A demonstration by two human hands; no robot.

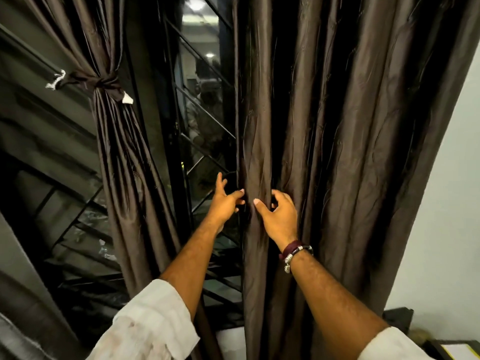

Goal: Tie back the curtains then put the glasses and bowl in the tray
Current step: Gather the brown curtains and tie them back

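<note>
The left dark brown curtain (114, 141) is gathered and bound by a knotted tie-back (104, 83) of the same cloth. The right curtain (337, 126) hangs loose in long folds. My right hand (279, 215) grips the right curtain's inner edge, fingers curled round a fold. My left hand (224, 201) reaches in beside that edge with fingers spread, its fingertips touching the cloth. No glasses, bowl or tray are in view.
Between the curtains is a dark window (202, 105) with a diagonal metal grille and reflections of ceiling lights. A pale wall (441, 216) stands at the right. A dark object with a yellow-edged sheet (452, 350) sits at the bottom right corner.
</note>
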